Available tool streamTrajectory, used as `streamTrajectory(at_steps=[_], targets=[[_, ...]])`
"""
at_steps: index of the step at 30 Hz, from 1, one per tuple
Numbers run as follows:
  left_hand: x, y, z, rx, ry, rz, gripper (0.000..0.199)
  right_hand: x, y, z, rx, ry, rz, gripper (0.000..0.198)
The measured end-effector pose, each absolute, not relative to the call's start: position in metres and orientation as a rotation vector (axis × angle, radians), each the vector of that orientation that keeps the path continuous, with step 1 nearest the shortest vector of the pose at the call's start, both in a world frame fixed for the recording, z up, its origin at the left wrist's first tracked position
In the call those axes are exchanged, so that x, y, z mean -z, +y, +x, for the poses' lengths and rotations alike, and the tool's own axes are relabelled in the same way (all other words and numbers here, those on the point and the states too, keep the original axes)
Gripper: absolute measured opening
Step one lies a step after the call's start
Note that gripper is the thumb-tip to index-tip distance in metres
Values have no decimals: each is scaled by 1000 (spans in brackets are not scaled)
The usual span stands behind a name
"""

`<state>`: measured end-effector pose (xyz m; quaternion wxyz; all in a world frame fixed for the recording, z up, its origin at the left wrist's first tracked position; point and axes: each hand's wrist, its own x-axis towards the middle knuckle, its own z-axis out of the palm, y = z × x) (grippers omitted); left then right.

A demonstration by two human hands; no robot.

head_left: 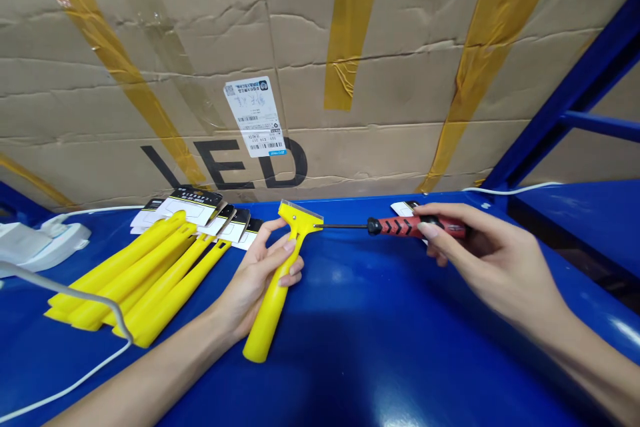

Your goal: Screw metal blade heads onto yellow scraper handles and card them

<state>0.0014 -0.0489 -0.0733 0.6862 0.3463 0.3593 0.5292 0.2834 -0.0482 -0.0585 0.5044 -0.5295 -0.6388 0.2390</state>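
Note:
My left hand (pixel 267 273) is closed around the neck of a yellow scraper (pixel 267 320), its head up and its wide handle end pointing down toward me. A metal blade edge runs along the top of the head, and a small screw shows at the head's left side. My right hand (pixel 480 253) grips the red and black handle of a screwdriver (pixel 395 226), held level. The screwdriver's tip meets the right side of the scraper head. Behind the right hand lies a small black and white card (pixel 404 208), partly hidden.
Several yellow scrapers (pixel 150 273) with cards lie piled on the blue shelf (pixel 350 347) at left. A white power strip (pixel 45 247) and a cable (pixel 95 298) are at far left. A large taped cardboard box (pixel 400 80) stands behind; blue rack posts (pixel 565 87) rise at right.

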Motion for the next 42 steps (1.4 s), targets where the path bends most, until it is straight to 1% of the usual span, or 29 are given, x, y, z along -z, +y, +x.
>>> streamTrajectory(at_steps=[3, 5, 8, 9, 11, 13, 15, 16, 18, 20, 22, 25, 27, 29, 31, 33, 35, 37, 38, 40, 42], targets=[[74, -50, 2, -1176, 831, 843, 31, 61, -48, 283, -618, -1535, -1403, 35], [74, -52, 2, -1163, 853, 880, 32, 62, -46, 284, -742, -1515, -1419, 37], [75, -55, 2, -1161, 894, 921, 32, 61, -41, 289, -995, -1496, -1234, 37], [75, -56, 3, -1161, 903, 938, 32, 60, -40, 290, -1032, -1506, -1171, 39], [75, -59, 4, -1155, 917, 973, 33, 59, -39, 292, -994, -1543, -1149, 39], [75, -61, 5, -1145, 931, 1001, 34, 59, -39, 291, -869, -1567, -1260, 34], [74, -63, 7, -1142, 953, 1017, 35, 60, -40, 290, -758, -1581, -1410, 40], [73, -63, 7, -1141, 964, 1021, 36, 60, -41, 289, -755, -1591, -1453, 43], [72, -64, 8, -1148, 989, 1020, 39, 59, -42, 289, -864, -1599, -1403, 42], [71, -65, 8, -1157, 1012, 1009, 42, 57, -42, 289, -1014, -1594, -1236, 38], [71, -66, 9, -1159, 1023, 1012, 42, 56, -42, 289, -1036, -1600, -1123, 39], [71, -68, 10, -1148, 1018, 1039, 41, 58, -43, 288, -837, -1576, -1247, 33], [71, -69, 11, -1139, 1009, 1056, 40, 60, -43, 288, -750, -1551, -1357, 37], [71, -69, 11, -1145, 1007, 1058, 40, 61, -42, 289, -842, -1559, -1322, 36], [71, -69, 11, -1160, 1017, 1047, 41, 61, -41, 291, -1006, -1577, -1159, 38], [71, -69, 11, -1166, 1030, 1040, 43, 62, -40, 292, -1056, -1584, -1060, 40], [71, -70, 11, -1162, 1029, 1044, 44, 63, -39, 292, -929, -1586, -1143, 31], [71, -71, 11, -1156, 1018, 1047, 45, 64, -39, 291, -760, -1588, -1309, 32], [71, -70, 11, -1156, 1013, 1047, 45, 64, -40, 291, -733, -1597, -1357, 33], [71, -69, 10, -1168, 1014, 1040, 45, 63, -40, 291, -852, -1641, -1304, 31], [72, -68, 9, -1186, 1020, 1029, 44, 63, -41, 291, -1030, -1661, -1138, 37]])
